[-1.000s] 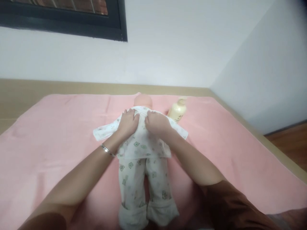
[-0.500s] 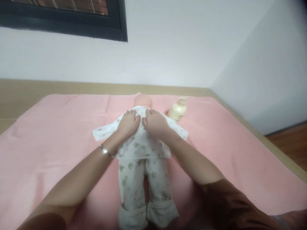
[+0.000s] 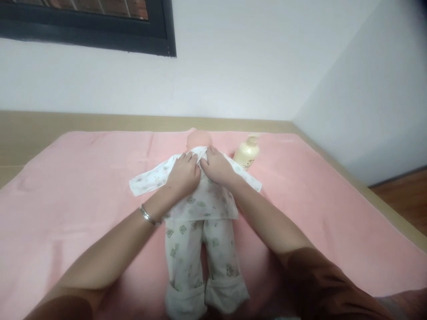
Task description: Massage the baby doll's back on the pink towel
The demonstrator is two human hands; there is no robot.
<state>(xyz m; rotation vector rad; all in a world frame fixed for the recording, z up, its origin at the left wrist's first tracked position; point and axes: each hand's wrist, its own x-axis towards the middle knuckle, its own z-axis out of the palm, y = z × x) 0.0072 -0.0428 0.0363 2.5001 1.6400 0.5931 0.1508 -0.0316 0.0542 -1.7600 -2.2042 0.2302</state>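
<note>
A doll [image 3: 199, 138] in a white patterned shirt [image 3: 203, 202] and matching trousers [image 3: 187, 249] lies on the pink sheet with its head away from me. The shirt sleeves spread out to both sides, and the trouser ends are turned up. At the collar, my right hand [image 3: 218, 166] pinches the shirt's edge, lifting it into a small fold below the head. Close beside it, my left hand [image 3: 183, 174] is closed on the shirt's upper front, its fingers bent over the cloth. Both hands partly cover the chest. A silver bracelet [image 3: 147, 215] circles my left wrist.
Right of the doll's head stands a pale yellow pump bottle [image 3: 247, 153], close to the sleeve. The pink sheet [image 3: 83, 186] covers a surface with a wooden border [image 3: 133, 121] against the white wall. A dark window frame [image 3: 133, 38] is at upper left.
My right hand has moved slightly up to the collar and raised its edge into a fold. My left hand has shifted a little right, its fingers now more bent. Doll and bottle stay put.
</note>
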